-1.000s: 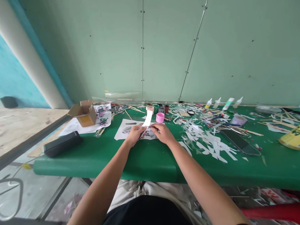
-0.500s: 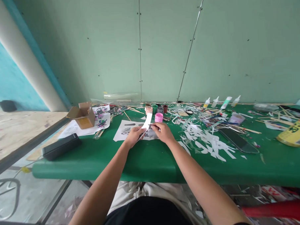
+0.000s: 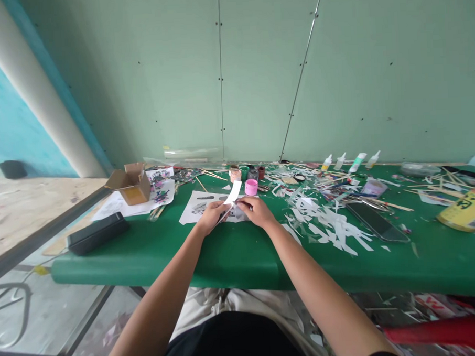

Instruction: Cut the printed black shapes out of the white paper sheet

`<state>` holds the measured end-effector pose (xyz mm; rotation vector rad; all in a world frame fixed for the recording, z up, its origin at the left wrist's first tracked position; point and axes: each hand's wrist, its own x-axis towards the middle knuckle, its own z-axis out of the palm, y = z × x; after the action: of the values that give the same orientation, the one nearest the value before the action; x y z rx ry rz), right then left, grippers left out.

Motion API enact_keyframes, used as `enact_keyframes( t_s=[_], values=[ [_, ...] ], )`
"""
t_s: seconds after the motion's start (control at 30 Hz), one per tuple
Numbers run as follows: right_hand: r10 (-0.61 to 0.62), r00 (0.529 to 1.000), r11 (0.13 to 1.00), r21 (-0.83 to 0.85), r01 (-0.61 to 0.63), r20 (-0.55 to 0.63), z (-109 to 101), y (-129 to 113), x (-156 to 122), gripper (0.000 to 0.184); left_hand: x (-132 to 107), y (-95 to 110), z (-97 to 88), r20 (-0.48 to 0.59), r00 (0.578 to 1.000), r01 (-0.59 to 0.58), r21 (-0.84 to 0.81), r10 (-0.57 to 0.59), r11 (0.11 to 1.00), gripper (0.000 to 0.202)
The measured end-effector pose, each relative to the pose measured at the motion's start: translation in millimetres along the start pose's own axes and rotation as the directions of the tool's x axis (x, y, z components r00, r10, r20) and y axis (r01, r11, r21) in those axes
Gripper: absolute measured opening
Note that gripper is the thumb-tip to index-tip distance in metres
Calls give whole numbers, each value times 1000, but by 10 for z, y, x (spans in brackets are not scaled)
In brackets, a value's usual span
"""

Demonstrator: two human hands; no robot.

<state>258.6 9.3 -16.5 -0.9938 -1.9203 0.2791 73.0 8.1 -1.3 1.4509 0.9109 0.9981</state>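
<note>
A white paper strip (image 3: 234, 192) stands up from between my two hands, curving a little. My left hand (image 3: 212, 216) is closed on its lower end. My right hand (image 3: 257, 210) pinches at the strip's right edge; whether a small tool sits in those fingers I cannot make out. Beneath both hands lies a printed sheet (image 3: 190, 213) with grey and black pictures. Just beyond the fingers stands an open pink paint jar (image 3: 251, 187).
Paper scraps (image 3: 326, 221) and a phone (image 3: 376, 222) lie to the right, with glue bottles (image 3: 339, 161) behind. At left are a cardboard box (image 3: 133, 190) and a dark oblong case (image 3: 98, 232). A yellow container (image 3: 465, 210) stands far right on the green table (image 3: 241, 256).
The paper strip's upper end has dipped slightly. Both hands stay nearly in place, with the right hand's fingers shifted a little.
</note>
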Motion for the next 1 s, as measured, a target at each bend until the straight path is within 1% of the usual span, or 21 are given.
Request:
enact_keyframes(
  t_s=[0.13,0.27,0.33,0.47,0.63,0.7,0.83,1.0],
  values=[
    [26,999,999,-26,-27,-32,3,19,8,27,-7,12,9,10,1000,-4,0,4,1000,29],
    [79,992,995,-60,-85,-94,-6,70,15,32,5,-7,3,-3,1000,-1,18,1,1000,28],
    [94,990,993,-66,-101,-107,-13,88,16,33,9,-13,1,-12,1000,0,26,1,1000,29],
    [109,988,991,-63,-116,-109,-16,90,14,34,4,-20,3,-24,1000,10,42,-9,999,32],
    [114,991,993,-22,-116,-68,-5,54,-6,32,-1,-30,2,-21,1000,4,57,-3,998,36],
    [128,989,992,-8,-129,-76,-9,42,-13,34,-4,-28,0,-11,1000,-2,66,2,998,36],
    [165,975,986,-4,-167,-146,-26,35,-13,39,-28,-3,7,33,999,1,122,-5,993,31],
    [165,970,986,-11,-169,-182,-33,37,-6,31,-85,50,39,75,996,-61,210,46,976,26]
  ],
)
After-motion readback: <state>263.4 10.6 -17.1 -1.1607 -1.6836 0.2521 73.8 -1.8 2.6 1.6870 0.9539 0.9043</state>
